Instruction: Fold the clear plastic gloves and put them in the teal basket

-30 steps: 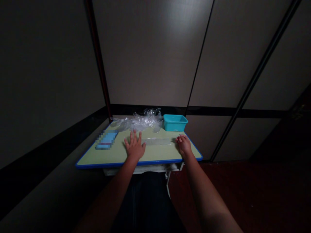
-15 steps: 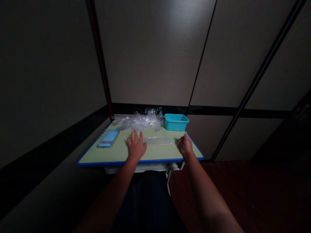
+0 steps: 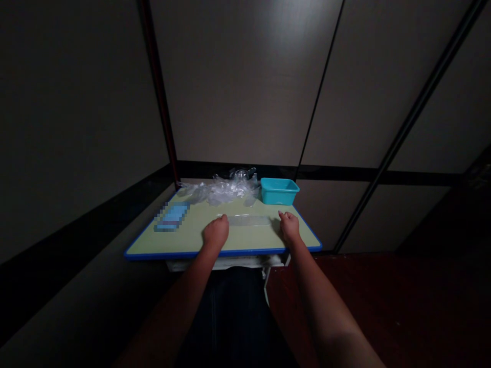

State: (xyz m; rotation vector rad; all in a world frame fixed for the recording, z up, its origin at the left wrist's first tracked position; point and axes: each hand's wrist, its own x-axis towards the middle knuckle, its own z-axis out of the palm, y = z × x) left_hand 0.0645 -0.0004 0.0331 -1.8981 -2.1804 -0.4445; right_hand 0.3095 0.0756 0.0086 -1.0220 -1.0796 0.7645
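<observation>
A long, flat, clear plastic bag (image 3: 251, 220) lies crosswise on the table between my hands. My left hand (image 3: 216, 231) is closed at the bag's left end and covers part of it, and a bit of clear plastic shows beyond the knuckles. Whether the fingers grip the bag is hidden. Just past the bag's right end, my right hand (image 3: 290, 226) is closed with the thumb on top. A small gap separates it from the bag. What its curled fingers hold, if anything, cannot be seen.
Crumpled clear plastic bags (image 3: 226, 190) are heaped along the table's back. A turquoise basket (image 3: 279, 195) stands at the back right. A blurred blue flat object (image 3: 173, 216) lies on the left. The table (image 3: 161, 246) has a blue edge, with wall panels (image 3: 245, 102) behind.
My left hand has gone from spread fingers to a closed hand at the bag's left end. My right hand has turned slightly inward, still closed. The bag lies in much the same place.
</observation>
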